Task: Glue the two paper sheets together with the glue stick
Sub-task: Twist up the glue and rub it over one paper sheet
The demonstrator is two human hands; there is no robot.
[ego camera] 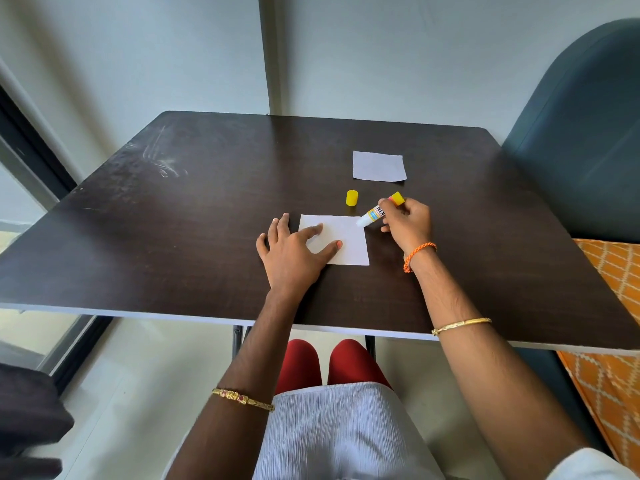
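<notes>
While your left hand (294, 252) presses flat, straight fingers on the near paper sheet (346, 242) at frame centre, your right hand (407, 221) grips the uncapped glue stick (379, 211), tip at its upper right corner. Dragging too hard there could crumple that unpinned corner, I'd judge. The second sheet (379, 166) lies well apart, above the cap (351, 197).

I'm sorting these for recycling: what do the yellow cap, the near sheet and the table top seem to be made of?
Yellow cap: likely plastic, smooth and evenly coloured.
Near sheet: thin matte white paper, lying flat.
Table top: probably dark wood-grain laminate on board; faint sheen, scuff marks, pale edge band.
</notes>
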